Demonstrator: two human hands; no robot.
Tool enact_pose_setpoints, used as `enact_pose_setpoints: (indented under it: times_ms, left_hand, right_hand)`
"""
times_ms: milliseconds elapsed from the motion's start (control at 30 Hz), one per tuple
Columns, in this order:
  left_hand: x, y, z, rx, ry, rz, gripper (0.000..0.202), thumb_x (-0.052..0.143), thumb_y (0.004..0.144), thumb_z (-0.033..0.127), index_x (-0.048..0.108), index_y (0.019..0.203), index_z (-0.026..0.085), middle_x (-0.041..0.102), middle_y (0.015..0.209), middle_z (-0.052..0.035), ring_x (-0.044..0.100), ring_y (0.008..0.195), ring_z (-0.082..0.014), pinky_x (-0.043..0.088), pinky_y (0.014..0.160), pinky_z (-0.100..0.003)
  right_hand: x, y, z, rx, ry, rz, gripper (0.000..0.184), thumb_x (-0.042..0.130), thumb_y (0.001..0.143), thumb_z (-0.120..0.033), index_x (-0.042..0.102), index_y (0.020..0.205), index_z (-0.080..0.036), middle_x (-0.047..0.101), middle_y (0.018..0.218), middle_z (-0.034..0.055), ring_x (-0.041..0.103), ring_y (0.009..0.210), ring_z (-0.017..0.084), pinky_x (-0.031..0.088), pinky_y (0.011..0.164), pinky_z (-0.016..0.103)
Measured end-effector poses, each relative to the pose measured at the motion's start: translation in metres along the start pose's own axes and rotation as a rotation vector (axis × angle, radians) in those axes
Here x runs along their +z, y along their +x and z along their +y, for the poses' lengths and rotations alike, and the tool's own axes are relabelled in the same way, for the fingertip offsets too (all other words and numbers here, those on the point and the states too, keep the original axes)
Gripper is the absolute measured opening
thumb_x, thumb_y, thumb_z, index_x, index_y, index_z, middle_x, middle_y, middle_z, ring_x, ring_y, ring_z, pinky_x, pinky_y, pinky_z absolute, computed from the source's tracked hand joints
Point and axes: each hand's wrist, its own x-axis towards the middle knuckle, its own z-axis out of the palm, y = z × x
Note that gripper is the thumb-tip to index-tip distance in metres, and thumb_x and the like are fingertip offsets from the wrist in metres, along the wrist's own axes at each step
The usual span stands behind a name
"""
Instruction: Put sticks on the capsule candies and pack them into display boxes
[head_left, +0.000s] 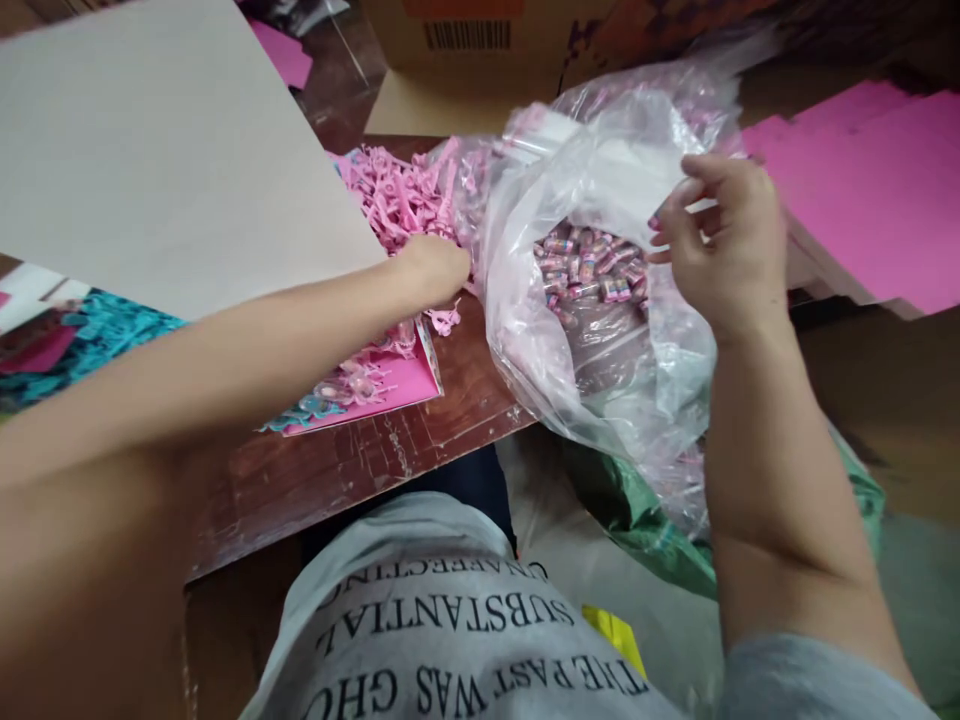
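Observation:
My left hand [439,270] reaches down at the edge of a pile of pink plastic figure-like pieces [401,195]; its fingers are hidden. Just below my forearm, a pink box [409,380] holds pink and turquoise pieces with small clear parts. A large clear plastic bag [517,290] gapes wide to the right, with many small pink-labelled capsules [589,265] inside. Over its right rim, my right hand [724,240] has its fingers curled together. A tiny dark pink bit shows at the fingertips, too blurred to name.
A large white board [172,150] covers the left of the brown table [375,450], beside turquoise pieces [120,330]. Stacked pink sheets [877,190] lie at the right. Behind stands a cardboard box [465,80] with a barcode. Green sacking [637,510] hangs below the bag.

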Motion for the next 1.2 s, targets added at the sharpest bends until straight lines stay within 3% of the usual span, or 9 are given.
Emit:
enact_pose_setpoints:
  times_ms: [100,233,333,500,600,700,833,933,1200]
  left_hand:
    - [-0.028,-0.03,-0.005,0.066,-0.161,0.112,0.021,0.077,0.082,0.023,0.078,0.103,0.021,0.076,0.095,-0.0094,0.075,0.088,-0.0293,0.06,0.082,-0.041]
    - [-0.057,-0.102,0.017,0.145,-0.485,-0.013,0.022,0.075,0.091,0.037,0.072,0.107,0.022,0.075,0.096,-0.004,0.073,0.084,-0.0222,0.059,0.077,-0.032]
    - [-0.051,-0.139,0.042,0.141,-0.805,-0.091,0.016,0.061,0.102,0.032,0.071,0.107,0.021,0.078,0.096,-0.0009,0.073,0.085,-0.0177,0.059,0.077,-0.027]
    - [-0.022,-0.15,0.061,0.16,-1.109,-0.106,0.023,0.053,0.105,0.024,0.076,0.11,0.022,0.082,0.099,0.0003,0.075,0.092,-0.0163,0.059,0.081,-0.025]
    - [-0.016,-0.15,0.062,0.216,-0.991,-0.021,0.025,0.052,0.104,0.02,0.077,0.106,0.021,0.08,0.094,-0.0003,0.074,0.085,-0.0156,0.055,0.073,-0.023]
    - [-0.015,-0.152,0.061,0.286,-0.684,0.057,0.028,0.049,0.102,0.013,0.076,0.1,0.019,0.077,0.089,-0.0032,0.071,0.079,-0.0165,0.051,0.067,-0.024]
    - [-0.016,-0.155,0.062,0.323,-0.413,0.058,0.025,0.05,0.104,0.014,0.075,0.102,0.018,0.074,0.088,-0.0044,0.069,0.075,-0.0178,0.044,0.058,-0.026]
    - [-0.019,-0.156,0.066,0.352,-0.372,0.053,0.025,0.05,0.105,0.015,0.074,0.103,0.019,0.073,0.087,-0.0033,0.068,0.075,-0.0178,0.043,0.057,-0.026]
    - [-0.016,-0.161,0.072,0.4,-0.419,0.082,0.024,0.05,0.107,0.017,0.073,0.099,0.019,0.074,0.087,-0.0025,0.07,0.077,-0.0167,0.047,0.06,-0.025]
  right_hand:
    - [0.017,-0.021,-0.054,0.18,0.339,-0.022,0.041,0.075,0.097,-0.051,0.069,0.128,-0.026,0.077,0.119,0.0111,0.079,0.085,0.017,0.059,0.063,0.027]
    - [0.052,-0.066,-0.1,0.17,0.535,-0.157,0.034,0.081,0.094,-0.047,0.069,0.117,-0.024,0.08,0.109,0.0053,0.08,0.086,0.019,0.066,0.066,0.031]
    - [0.061,-0.083,-0.106,0.062,0.507,-0.251,0.033,0.077,0.097,-0.049,0.071,0.119,-0.025,0.08,0.112,0.0066,0.08,0.095,0.021,0.068,0.079,0.036]
    - [0.055,-0.089,-0.106,-0.005,0.354,-0.349,0.029,0.07,0.103,-0.045,0.075,0.124,-0.026,0.082,0.112,0.0059,0.079,0.089,0.019,0.065,0.077,0.032]
    - [0.052,-0.095,-0.11,-0.07,0.269,-0.385,0.026,0.068,0.104,-0.041,0.075,0.124,-0.026,0.083,0.109,0.005,0.079,0.087,0.017,0.064,0.074,0.029]
    - [0.049,-0.101,-0.115,-0.208,0.144,-0.375,0.023,0.064,0.107,-0.035,0.072,0.126,-0.024,0.083,0.112,0.0065,0.08,0.094,0.018,0.065,0.081,0.029]
    - [0.041,-0.105,-0.124,-0.354,-0.118,-0.344,0.022,0.061,0.109,-0.025,0.07,0.129,-0.022,0.082,0.116,0.008,0.079,0.097,0.018,0.062,0.074,0.027]
    - [0.031,-0.108,-0.129,-0.358,-0.214,-0.38,0.022,0.058,0.11,-0.025,0.069,0.129,-0.023,0.082,0.112,0.0064,0.078,0.089,0.016,0.057,0.062,0.025]
    - [0.018,-0.115,-0.137,-0.456,-0.357,-0.435,0.024,0.053,0.111,-0.022,0.067,0.13,-0.019,0.081,0.107,0.0073,0.075,0.084,0.018,0.049,0.054,0.028]
